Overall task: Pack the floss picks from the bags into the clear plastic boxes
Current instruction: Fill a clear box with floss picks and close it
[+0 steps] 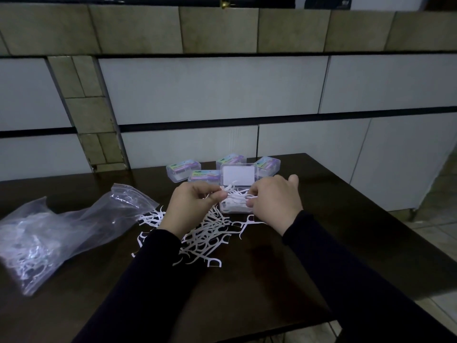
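A clear plastic box is seen open near the middle of the dark table, its lid raised at the far side, and white floss picks are already lying in it. A small bunch of picks is held over the box between both hands. The left hand is curled, with its fingertips pinching one end of the bunch; the right hand is curled over the other end, just above the right rim of the box. A loose heap of floss picks is spread on the table just near of the box, partly under the left wrist. To the left, a clear zip bag is lying on its side with more picks inside, its mouth turned toward the heap.

The step in hand is judged to be the loading of this box: a gathered bunch is being lined up and laid in. The next move would call for the picks to be kept parallel so that they lie flat and the lid can be shut later.

Beyond the open box, four closed boxes with coloured labels are ranged at the far side of the table, seemingly already filled.
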Action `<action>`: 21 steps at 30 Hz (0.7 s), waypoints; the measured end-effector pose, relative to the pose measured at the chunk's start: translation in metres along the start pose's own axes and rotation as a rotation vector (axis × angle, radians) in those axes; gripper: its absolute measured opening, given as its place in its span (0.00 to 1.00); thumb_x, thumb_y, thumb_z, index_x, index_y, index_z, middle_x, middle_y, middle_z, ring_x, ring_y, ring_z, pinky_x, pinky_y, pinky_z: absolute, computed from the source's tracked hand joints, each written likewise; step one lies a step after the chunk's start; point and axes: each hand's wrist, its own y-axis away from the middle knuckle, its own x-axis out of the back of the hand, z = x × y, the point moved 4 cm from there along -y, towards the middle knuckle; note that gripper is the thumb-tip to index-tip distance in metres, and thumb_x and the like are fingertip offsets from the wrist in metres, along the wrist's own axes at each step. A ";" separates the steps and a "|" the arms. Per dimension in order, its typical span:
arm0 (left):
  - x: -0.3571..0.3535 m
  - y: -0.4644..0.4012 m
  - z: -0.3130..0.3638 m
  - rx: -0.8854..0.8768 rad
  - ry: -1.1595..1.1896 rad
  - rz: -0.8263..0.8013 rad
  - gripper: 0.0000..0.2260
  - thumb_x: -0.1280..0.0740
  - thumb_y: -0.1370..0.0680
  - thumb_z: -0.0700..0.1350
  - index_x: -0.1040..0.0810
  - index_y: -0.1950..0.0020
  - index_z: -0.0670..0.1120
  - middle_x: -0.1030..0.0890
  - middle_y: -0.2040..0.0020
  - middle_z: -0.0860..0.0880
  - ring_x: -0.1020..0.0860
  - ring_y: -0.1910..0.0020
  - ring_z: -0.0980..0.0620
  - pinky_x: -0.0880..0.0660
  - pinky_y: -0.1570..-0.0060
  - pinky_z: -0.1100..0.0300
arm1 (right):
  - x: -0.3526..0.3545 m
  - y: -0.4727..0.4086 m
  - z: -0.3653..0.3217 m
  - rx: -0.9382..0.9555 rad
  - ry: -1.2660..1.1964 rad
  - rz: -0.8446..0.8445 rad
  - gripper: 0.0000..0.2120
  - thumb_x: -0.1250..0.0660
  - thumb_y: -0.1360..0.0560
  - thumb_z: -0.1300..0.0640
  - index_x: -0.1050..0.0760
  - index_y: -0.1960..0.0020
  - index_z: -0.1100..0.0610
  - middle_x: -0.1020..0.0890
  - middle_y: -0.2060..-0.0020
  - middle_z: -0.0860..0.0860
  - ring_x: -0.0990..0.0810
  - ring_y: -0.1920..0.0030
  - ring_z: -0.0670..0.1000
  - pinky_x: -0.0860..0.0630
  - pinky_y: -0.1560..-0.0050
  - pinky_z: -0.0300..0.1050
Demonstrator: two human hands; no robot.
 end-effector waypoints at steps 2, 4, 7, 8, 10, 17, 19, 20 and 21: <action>-0.002 -0.002 0.003 0.004 0.055 0.009 0.08 0.27 0.28 0.50 0.15 0.50 0.50 0.16 0.56 0.57 0.20 0.54 0.61 0.26 0.52 0.64 | 0.002 -0.002 0.001 -0.002 -0.014 0.034 0.09 0.34 0.23 0.47 0.20 0.46 0.47 0.20 0.56 0.47 0.25 0.50 0.50 0.40 0.45 0.50; -0.004 -0.005 0.008 0.020 0.136 0.023 0.07 0.27 0.28 0.49 0.15 0.53 0.49 0.16 0.57 0.55 0.20 0.57 0.61 0.26 0.53 0.63 | 0.002 -0.006 0.001 -0.004 -0.042 0.080 0.07 0.34 0.23 0.48 0.20 0.47 0.47 0.20 0.56 0.46 0.26 0.48 0.50 0.41 0.47 0.50; -0.007 -0.015 0.016 0.041 0.241 0.043 0.04 0.27 0.27 0.46 0.15 0.54 0.49 0.17 0.62 0.58 0.21 0.63 0.66 0.28 0.57 0.67 | 0.000 -0.011 0.000 0.006 -0.064 0.138 0.07 0.35 0.22 0.49 0.19 0.47 0.46 0.19 0.52 0.46 0.27 0.47 0.50 0.41 0.49 0.50; -0.009 -0.020 0.018 0.056 0.268 0.040 0.05 0.27 0.27 0.46 0.15 0.52 0.48 0.17 0.60 0.59 0.21 0.61 0.68 0.28 0.58 0.70 | -0.001 -0.013 0.000 0.010 -0.069 0.140 0.08 0.36 0.22 0.49 0.19 0.47 0.45 0.19 0.51 0.46 0.27 0.47 0.50 0.41 0.48 0.50; -0.015 -0.028 0.020 0.070 0.312 0.024 0.06 0.28 0.26 0.46 0.16 0.50 0.48 0.17 0.58 0.60 0.21 0.60 0.70 0.28 0.62 0.75 | -0.006 -0.016 0.001 0.021 -0.081 0.123 0.09 0.37 0.21 0.48 0.20 0.45 0.44 0.20 0.50 0.46 0.27 0.46 0.51 0.41 0.48 0.50; -0.035 -0.053 0.018 0.113 0.390 0.018 0.07 0.28 0.25 0.44 0.16 0.49 0.45 0.15 0.53 0.52 0.20 0.55 0.63 0.27 0.58 0.75 | -0.024 -0.029 0.002 0.055 -0.129 0.059 0.10 0.38 0.21 0.48 0.20 0.43 0.42 0.21 0.46 0.46 0.29 0.43 0.51 0.42 0.46 0.50; -0.040 -0.056 0.015 0.112 0.386 -0.002 0.06 0.29 0.25 0.43 0.16 0.50 0.45 0.16 0.54 0.51 0.20 0.58 0.65 0.27 0.58 0.75 | -0.028 -0.032 0.000 0.091 -0.121 0.020 0.10 0.38 0.21 0.48 0.20 0.43 0.42 0.22 0.46 0.46 0.30 0.43 0.51 0.42 0.45 0.50; -0.042 -0.057 0.013 0.113 0.378 -0.011 0.05 0.29 0.25 0.42 0.16 0.50 0.45 0.15 0.55 0.51 0.21 0.59 0.66 0.27 0.59 0.76 | -0.031 -0.033 0.000 0.100 -0.126 0.008 0.10 0.38 0.21 0.47 0.21 0.43 0.42 0.22 0.47 0.47 0.30 0.43 0.51 0.43 0.46 0.50; -0.044 -0.056 0.011 0.117 0.369 -0.019 0.05 0.29 0.25 0.42 0.15 0.51 0.45 0.15 0.56 0.52 0.20 0.60 0.66 0.27 0.59 0.76 | -0.032 -0.034 -0.001 0.100 -0.142 0.005 0.10 0.38 0.21 0.47 0.20 0.43 0.43 0.21 0.47 0.47 0.30 0.43 0.51 0.43 0.46 0.50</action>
